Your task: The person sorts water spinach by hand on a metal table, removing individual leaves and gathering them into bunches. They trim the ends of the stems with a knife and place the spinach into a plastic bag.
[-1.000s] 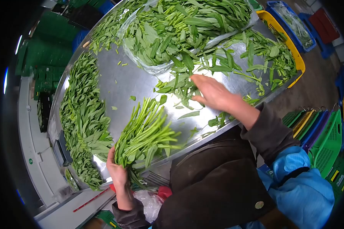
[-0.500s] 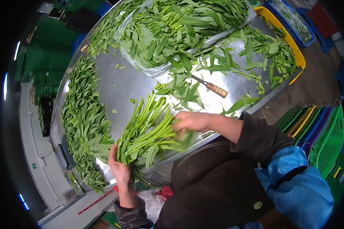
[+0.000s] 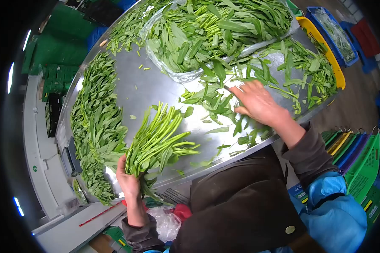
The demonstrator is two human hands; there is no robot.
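A bunch of leafy greens with long pale stems (image 3: 158, 143) is in my left hand (image 3: 128, 181), whose fingers wrap round its leafy lower part. The cut stem ends fan upward and to the right over the metal table. My right hand (image 3: 259, 103) is over the spot where the wooden-handled knife lay, thumb and fingers apart. It covers the knife handle, and I cannot see whether it touches it. Loose leaves and trimmings (image 3: 215, 103) lie beside and below this hand.
A clear plastic bag heaped with greens (image 3: 185, 46) stands at the back of the metal table (image 3: 135, 92). A row of laid-out greens (image 3: 97, 126) lines the left edge. A yellow crate (image 3: 325, 50) adjoins the right edge; hanging baskets (image 3: 363, 168) are at lower right.
My right hand has left the stem ends and moved up and right to where the knife lay, hiding its handle. My left hand still holds the bunch. The view has shifted slightly.
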